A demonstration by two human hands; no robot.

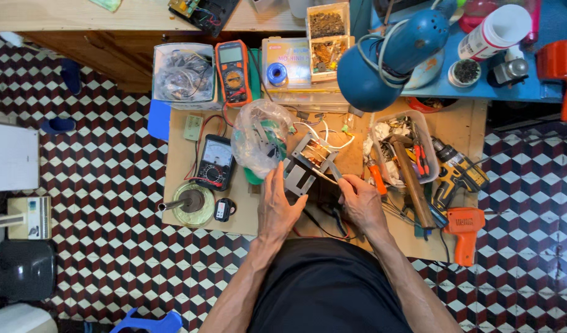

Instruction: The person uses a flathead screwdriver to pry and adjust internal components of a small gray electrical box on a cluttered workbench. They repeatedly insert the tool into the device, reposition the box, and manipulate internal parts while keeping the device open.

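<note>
Floor (111, 203) tiled in a red, black and white cube pattern; workboard (246, 216) pale wood. Lamp (388, 58) blue, on a blue table (511, 89); multimeter (233, 73) orange and black, meter (215, 161) black with a white dial. Drill (459, 176) yellow and black, glue gun (465, 231) orange, shorts (326, 287) black

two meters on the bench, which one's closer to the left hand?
The black analog meter, with the needle dial, lying on the board just beyond the left hand. The orange digital meter lies farther back.
</note>
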